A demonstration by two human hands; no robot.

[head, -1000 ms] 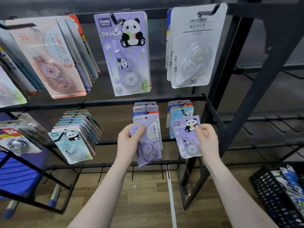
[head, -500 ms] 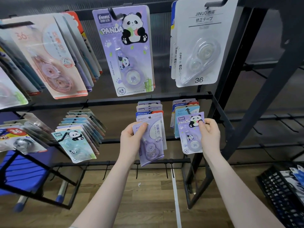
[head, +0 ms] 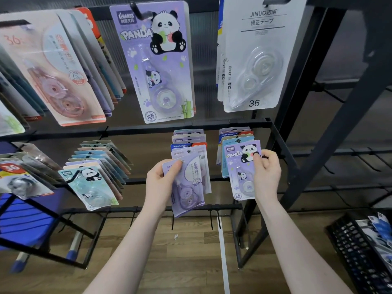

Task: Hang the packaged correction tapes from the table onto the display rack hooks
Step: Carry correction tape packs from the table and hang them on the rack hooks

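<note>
Panda pack: you pinch its upper right edge in your right hand, thumb pressed over the printed panda, fingers curled behind the card. It sits upright against the front of a row of packs on a middle hook.
Purple pack: your left hand grips its left edge, thumb across the top corner, fingers behind. It tilts a little, its lower end below your palm, just in front of another row of hanging packs.
Between your grips: a gap; the two packs do not touch.
Above your hands: a large panda card and a white card marked 36, each on a top hook.
Left of your left hand: a fanned row with a green panda pack in front.
Frame: the black rack.
Below your right forearm: a black basket on the wood floor.
</note>
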